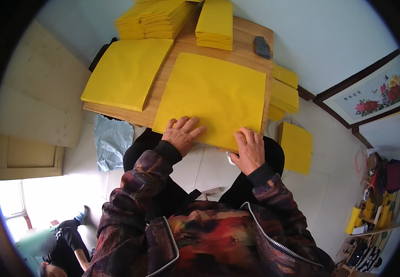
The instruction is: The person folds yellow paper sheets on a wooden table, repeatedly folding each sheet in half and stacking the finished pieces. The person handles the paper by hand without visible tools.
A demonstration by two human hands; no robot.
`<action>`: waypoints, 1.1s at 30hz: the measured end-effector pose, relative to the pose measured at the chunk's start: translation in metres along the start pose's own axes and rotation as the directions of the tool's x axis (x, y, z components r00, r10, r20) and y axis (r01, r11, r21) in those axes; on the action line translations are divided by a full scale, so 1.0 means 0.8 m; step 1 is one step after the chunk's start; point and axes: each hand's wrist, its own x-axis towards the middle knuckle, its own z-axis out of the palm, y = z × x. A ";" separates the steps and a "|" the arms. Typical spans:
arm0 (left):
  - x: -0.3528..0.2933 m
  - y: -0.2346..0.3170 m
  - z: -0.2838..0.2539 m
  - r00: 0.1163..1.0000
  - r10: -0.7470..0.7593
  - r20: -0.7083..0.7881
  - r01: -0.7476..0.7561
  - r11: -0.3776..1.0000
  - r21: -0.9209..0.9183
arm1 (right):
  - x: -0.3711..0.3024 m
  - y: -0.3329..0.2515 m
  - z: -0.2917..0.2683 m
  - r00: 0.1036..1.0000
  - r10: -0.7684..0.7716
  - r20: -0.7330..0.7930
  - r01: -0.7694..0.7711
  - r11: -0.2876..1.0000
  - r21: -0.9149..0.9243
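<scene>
A large yellow sheet [213, 92] lies before me at the near edge of the wooden table; whether it is one layer or a stack, I cannot tell. My left hand [181, 135] rests palm down on its near left part, fingers spread. My right hand [249, 150] is at its near right corner, fingertips bent onto the yellow surface. A small white curved thing [231, 158] shows at the right thumb, mostly hidden by the hand. To the left lies a flat yellow stack [128, 71], partly over the table's edge.
Folded yellow piles [156, 21] and a narrow yellow stack [214, 27] stand at the back of the table [250, 30], near a grey ridged object [262, 47]. More yellow bundles [284, 94] sit right. A silvery plastic bag [112, 141] lies left; another person [68, 244] sits lower left.
</scene>
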 end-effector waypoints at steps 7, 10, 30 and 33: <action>0.000 -0.006 0.021 0.991 0.007 -0.130 -0.002 0.999 0.039 | 0.054 -0.005 0.008 0.997 -0.073 -0.032 0.079 0.958 0.275; -0.001 -0.001 0.027 0.981 -0.025 -0.195 0.028 1.000 0.014 | 0.097 -0.020 0.050 0.960 -0.258 -0.108 0.279 0.911 0.305; 0.000 -0.014 -0.009 0.998 -0.040 -0.047 0.031 0.984 -0.177 | 0.013 -0.011 0.022 0.978 -0.185 -0.099 0.196 0.974 0.116; 0.004 -0.017 -0.012 0.998 0.018 -0.059 -0.027 0.987 -0.158 | 0.015 -0.010 0.026 0.972 -0.199 -0.127 0.212 0.972 0.103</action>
